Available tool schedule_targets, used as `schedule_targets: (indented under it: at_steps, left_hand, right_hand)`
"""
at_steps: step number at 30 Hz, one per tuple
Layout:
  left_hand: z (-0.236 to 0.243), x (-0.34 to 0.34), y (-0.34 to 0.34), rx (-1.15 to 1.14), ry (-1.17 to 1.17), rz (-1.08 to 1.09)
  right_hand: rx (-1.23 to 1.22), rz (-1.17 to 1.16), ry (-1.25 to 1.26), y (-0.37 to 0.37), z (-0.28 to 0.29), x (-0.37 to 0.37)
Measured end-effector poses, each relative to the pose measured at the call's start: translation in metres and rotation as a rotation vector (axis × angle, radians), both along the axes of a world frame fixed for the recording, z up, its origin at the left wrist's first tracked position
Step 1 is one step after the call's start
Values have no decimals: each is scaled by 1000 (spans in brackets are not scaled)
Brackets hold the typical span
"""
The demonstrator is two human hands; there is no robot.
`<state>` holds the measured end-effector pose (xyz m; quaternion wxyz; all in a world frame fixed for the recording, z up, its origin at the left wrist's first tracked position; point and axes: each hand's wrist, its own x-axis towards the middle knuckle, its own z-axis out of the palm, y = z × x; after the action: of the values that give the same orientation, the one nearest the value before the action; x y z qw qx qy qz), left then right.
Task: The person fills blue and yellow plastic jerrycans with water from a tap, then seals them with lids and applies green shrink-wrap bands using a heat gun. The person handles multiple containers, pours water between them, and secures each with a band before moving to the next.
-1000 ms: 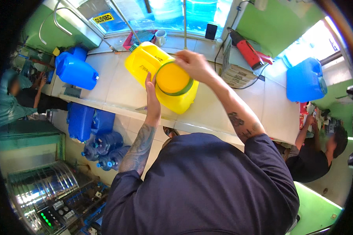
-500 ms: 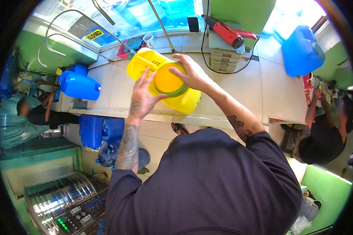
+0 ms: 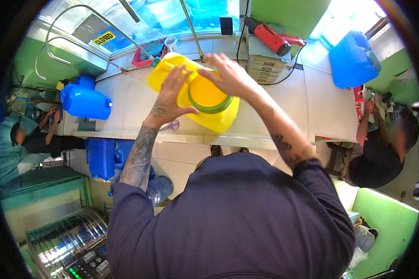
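Yellow jug (image 3: 221, 120): lies on the bench (image 3: 284, 107) in front of the person, its neck pointing up and left toward the window.
Green-rimmed disc (image 3: 209, 91): round, yellow-orange inside, on the upper face of the jug; whether it is a lid or an open ring, I cannot tell.
Left hand (image 3: 170, 100): spread, grasping nothing, fingers over the jug, thumb reaching toward the disc's left side.
Right hand (image 3: 230, 76): slightly blurred, released, thumb apart from the fingers, at the disc's upper right edge; whether it touches, I cannot tell.
Scissors (image 3: 173, 125): purple handles, on the bench just beside the left wrist.
Window side: red basket (image 3: 146, 53) and white mug (image 3: 171, 44) side by side; a dark phone (image 3: 226, 26) stands to their right.
Heat gun (image 3: 270, 39): red, on top of a pale stack (image 3: 264, 67).
Bench ends: blue jugs (image 3: 86, 101) at left, a blue container (image 3: 351, 60) at right.
Floor at left: a clear bottle (image 3: 159, 189).
Other people: one person at far left, another at far right.
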<state>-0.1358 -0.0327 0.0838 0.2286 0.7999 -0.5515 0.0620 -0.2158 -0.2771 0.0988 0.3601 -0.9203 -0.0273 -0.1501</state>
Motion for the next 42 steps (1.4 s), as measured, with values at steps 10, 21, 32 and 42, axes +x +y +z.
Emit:
schedule_targets:
  at_steps: [10, 21, 32, 42]
  left_hand:
    - [1, -37, -2, -385, 214, 298]
    - [1, -25, -62, -50, -73, -143]
    - [-1, -13, -60, 99, -49, -266]
    - [7, 119, 1, -441, 265, 29]
  right_hand:
    - [-55, -92, 238, 19, -25, 84]
    - [565, -261, 2, 19, -32, 10]
    - [534, -287, -7, 28, -19, 2]
    - [191, -320, -54, 39, -21, -19]
